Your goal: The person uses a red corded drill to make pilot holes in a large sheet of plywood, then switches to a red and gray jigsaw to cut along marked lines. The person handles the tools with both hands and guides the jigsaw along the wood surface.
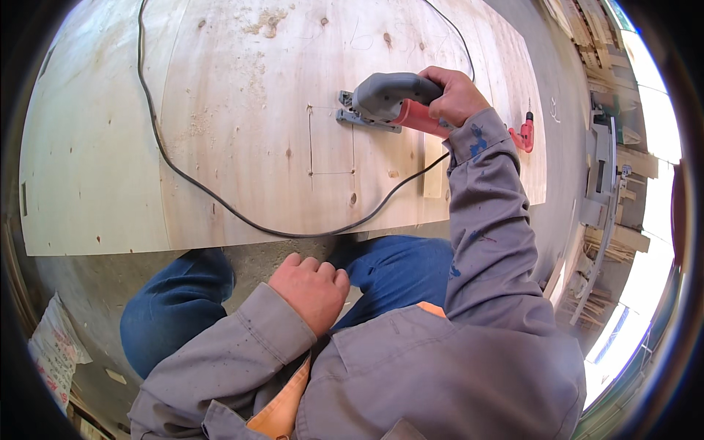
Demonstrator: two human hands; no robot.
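Observation:
My right hand [458, 95] is closed around the handle of a grey and red jigsaw [389, 95], which stands on a large plywood sheet [95, 147]. Its metal base plate [374, 123] rests at the upper right of a rectangle [332, 174] marked on the wood, with small dark spots at its corners. The rectangle's left line looks darker than the others. The blade is hidden from me. Over my lap, just off the sheet's near edge, my left hand [312, 290] is curled with knuckles up and fingertips hidden; nothing shows in it.
A black cord [198, 187] loops across the sheet, dipping along its near edge. On the right lies a red and black drill [523, 136], and a thin wood strip [433, 172] sits beside my right forearm. Sawdust [253, 81] dots the plywood. Stacked boards [587, 33] stand farther right.

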